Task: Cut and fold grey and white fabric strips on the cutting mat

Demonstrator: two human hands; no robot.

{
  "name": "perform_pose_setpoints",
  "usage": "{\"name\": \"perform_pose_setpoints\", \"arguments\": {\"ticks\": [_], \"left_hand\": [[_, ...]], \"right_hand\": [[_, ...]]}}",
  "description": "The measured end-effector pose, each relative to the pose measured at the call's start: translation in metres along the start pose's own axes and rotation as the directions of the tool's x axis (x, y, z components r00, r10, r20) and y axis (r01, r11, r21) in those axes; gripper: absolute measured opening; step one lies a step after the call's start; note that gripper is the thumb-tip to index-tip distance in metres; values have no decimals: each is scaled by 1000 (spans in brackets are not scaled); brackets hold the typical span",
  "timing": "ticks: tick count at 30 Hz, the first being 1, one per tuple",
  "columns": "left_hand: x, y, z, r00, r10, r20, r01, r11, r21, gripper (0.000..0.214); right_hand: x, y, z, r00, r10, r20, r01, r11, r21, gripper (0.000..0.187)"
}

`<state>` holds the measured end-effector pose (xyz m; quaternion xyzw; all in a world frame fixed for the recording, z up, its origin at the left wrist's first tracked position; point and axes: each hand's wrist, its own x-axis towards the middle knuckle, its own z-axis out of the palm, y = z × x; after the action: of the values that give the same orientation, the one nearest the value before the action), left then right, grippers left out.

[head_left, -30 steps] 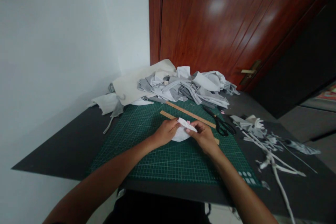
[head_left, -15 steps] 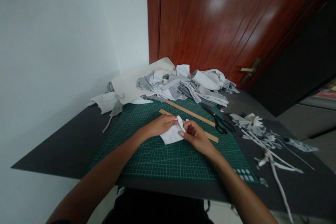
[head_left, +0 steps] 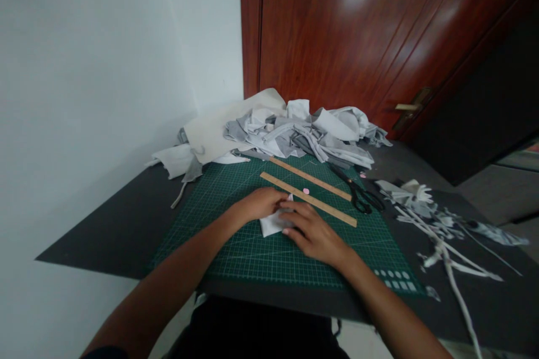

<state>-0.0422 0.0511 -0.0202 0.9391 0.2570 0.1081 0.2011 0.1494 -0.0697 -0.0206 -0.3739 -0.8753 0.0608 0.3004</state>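
A small piece of white fabric (head_left: 272, 225) lies on the green cutting mat (head_left: 236, 252), partly hidden under both hands. My left hand (head_left: 264, 203) has its fingers closed on the upper edge of the fabric. Over the fabric's right side rests my right hand (head_left: 314, 230), fingers stretched out and slightly apart, touching the cloth. Just beyond my hands lies a wooden ruler (head_left: 328, 208), with a small pink disc (head_left: 306, 191), perhaps tailor's chalk, at its far edge.
A second wooden ruler (head_left: 311, 179) lies farther back, beside black scissors (head_left: 362, 199). Heaped grey and white fabric (head_left: 295, 133) covers the table's back, against the door (head_left: 337, 39). Fabric scraps and strips (head_left: 438, 241) are scattered at the right. A white wall (head_left: 105, 67) borders the left.
My right hand has gone from pinching the raised fabric edge to lying with fingers spread over it. The fabric now lies lower and flatter. The pink disc has come into full view.
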Motion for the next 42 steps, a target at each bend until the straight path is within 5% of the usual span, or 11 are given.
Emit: {"name": "perform_pose_setpoints", "arguments": {"ticks": [6, 14, 20, 24, 28, 30, 34, 37, 39, 42], "left_hand": [[2, 3, -1, 1000, -7, -27, 13, 965, 262, 27], [8, -15, 0, 980, -10, -197, 79, 936, 342, 22], [-2, -21, -11, 854, -164, -494, 320, 914, 248, 24], [2, 2, -7, 777, -159, -609, 229, 973, 38, 23], [11, 25, 17, 936, -71, -344, -32, 958, -286, 25], [13, 28, 29, 977, 5, -215, -95, 905, -414, 32], [16, 20, 37, 968, -140, -210, -13, 804, -594, 53], [18, 12, 34, 940, -203, -274, 11, 821, -571, 51], [19, 9, 31, 928, -213, -304, 37, 868, -496, 41], [17, 7, 28, 955, -110, -276, 16, 947, -322, 24]], "right_hand": [[2, -16, 16, 936, -52, 349, 41, 998, 39, 73], [2, -14, 14, 920, 8, 391, -44, 995, 85, 84], [1, -15, 17, 926, 29, 377, -73, 992, 104, 89], [2, -13, 21, 932, 62, 358, -106, 989, 106, 95], [2, -13, 21, 936, 88, 342, -144, 979, 143, 94], [3, -13, 17, 941, 83, 328, -153, 969, 194, 83], [5, -5, 2, 966, 120, 228, -200, 905, 374, 48], [7, 16, -6, 934, 357, -6, -315, 830, 461, 25], [5, 34, -8, 870, 469, -153, -378, 833, 403, 27], [0, 52, -4, 873, 463, -153, -423, 875, 237, 8]]}}
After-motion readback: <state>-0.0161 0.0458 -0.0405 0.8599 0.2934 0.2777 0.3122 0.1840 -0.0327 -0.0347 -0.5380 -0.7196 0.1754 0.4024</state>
